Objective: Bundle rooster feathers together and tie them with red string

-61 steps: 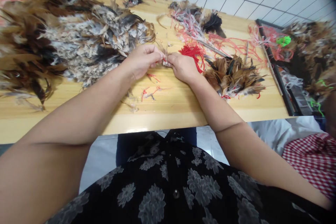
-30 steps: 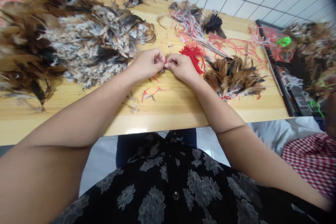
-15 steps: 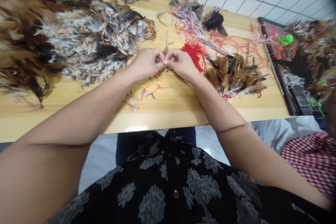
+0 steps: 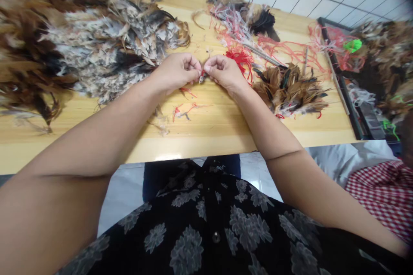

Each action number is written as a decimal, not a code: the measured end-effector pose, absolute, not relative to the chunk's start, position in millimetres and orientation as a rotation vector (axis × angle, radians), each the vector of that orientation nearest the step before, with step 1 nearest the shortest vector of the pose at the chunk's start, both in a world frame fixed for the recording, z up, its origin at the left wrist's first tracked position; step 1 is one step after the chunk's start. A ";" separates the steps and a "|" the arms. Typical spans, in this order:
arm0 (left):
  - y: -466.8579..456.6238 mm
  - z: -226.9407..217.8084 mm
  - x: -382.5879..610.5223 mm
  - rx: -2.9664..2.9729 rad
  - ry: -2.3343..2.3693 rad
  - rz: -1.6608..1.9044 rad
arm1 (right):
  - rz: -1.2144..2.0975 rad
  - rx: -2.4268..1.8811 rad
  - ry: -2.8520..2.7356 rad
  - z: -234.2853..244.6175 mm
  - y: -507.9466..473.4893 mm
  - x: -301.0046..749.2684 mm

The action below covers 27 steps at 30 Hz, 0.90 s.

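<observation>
Over the table, both my hands meet with fingertips almost touching. My left hand (image 4: pixel 181 72) is closed in a pinch, and my right hand (image 4: pixel 225 71) pinches from the other side. Between them is a small feather bundle (image 4: pixel 201 80), its pale quill end pointing toward me, with a bit of red string (image 4: pixel 203 73) across it. My fingers cover most of the bundle and the string's ends. Just beyond my right hand lies a bunch of cut red strings (image 4: pixel 240 61). Right of that wrist is a pile of brown feather bundles (image 4: pixel 288 90), some with red ties.
A large heap of white and brown feathers (image 4: pixel 106 51) covers the table's left side. Tangled pink and white strings (image 4: pixel 232 25) lie at the back, beside a thin stick (image 4: pixel 264 55). At right stands a black-edged tray (image 4: pixel 343 90) of feathers; a person's checked sleeve (image 4: pixel 380 193) is below.
My hands have drawn slightly apart, and red string now shows on the bundle between my fingertips. The view has shifted slightly.
</observation>
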<state>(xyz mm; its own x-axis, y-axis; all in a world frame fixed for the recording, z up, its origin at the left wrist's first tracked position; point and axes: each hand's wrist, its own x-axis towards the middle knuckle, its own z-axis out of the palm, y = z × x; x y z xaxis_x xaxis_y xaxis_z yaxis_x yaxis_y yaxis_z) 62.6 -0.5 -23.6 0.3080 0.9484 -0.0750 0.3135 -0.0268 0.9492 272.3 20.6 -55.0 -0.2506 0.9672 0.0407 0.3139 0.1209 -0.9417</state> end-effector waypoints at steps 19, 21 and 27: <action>-5.7 -20.7 68.6 1.363 1.035 0.986 | 0.668 -1.456 -2.032 -44.4 15.8 269.6; -8.7 -16.6 71.5 1.348 1.036 0.994 | 0.611 -1.511 -2.071 -41.4 12.7 268.0; -17.3 -5.4 77.4 1.301 1.082 0.959 | 0.612 -1.497 -2.136 -38.1 7.2 267.4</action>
